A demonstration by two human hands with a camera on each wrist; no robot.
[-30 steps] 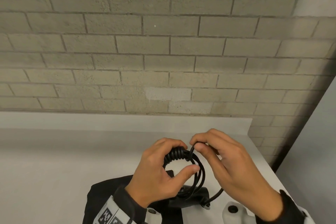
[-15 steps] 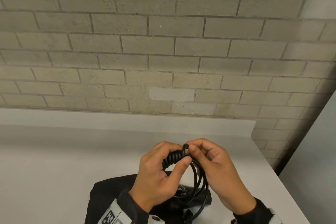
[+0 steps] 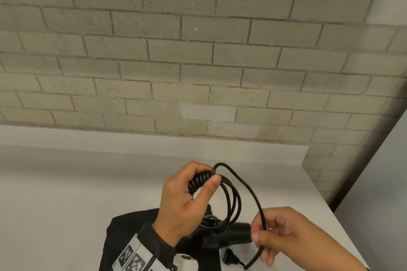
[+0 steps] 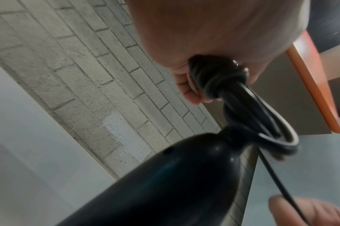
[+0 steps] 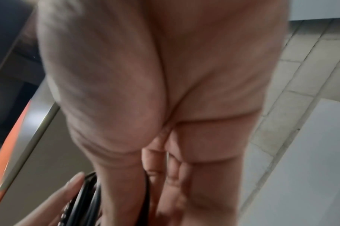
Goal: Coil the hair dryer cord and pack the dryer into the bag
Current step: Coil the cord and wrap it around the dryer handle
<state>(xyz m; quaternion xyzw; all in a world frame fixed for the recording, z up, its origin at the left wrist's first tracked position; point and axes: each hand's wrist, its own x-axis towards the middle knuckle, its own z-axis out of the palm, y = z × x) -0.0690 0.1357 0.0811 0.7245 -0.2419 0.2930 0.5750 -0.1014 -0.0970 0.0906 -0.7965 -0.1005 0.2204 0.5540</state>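
My left hand [image 3: 199, 185] grips the wound part of the black cord coil [image 3: 231, 200], held up above the counter. Several loops hang from it toward the black hair dryer [image 3: 229, 234], which lies on the black bag [image 3: 123, 240]. My right hand [image 3: 263, 237] pinches the free length of cord [image 3: 248, 191], drawn out to the lower right. The plug [image 3: 230, 258] lies on the counter beside the bag. In the left wrist view the dryer body [image 4: 165, 183] fills the bottom and the coil [image 4: 219, 76] sits in my fingers.
A grey-white counter [image 3: 66, 193] runs to a brick wall [image 3: 198, 61] behind. Its right edge [image 3: 326, 200] drops off close to my right hand. An orange-edged shelf or panel [image 4: 310, 91] shows in the left wrist view.
My right hand left the top of the coil and moved down to the right, drawing a length of cord out. The left hand keeps its grip on the coil.
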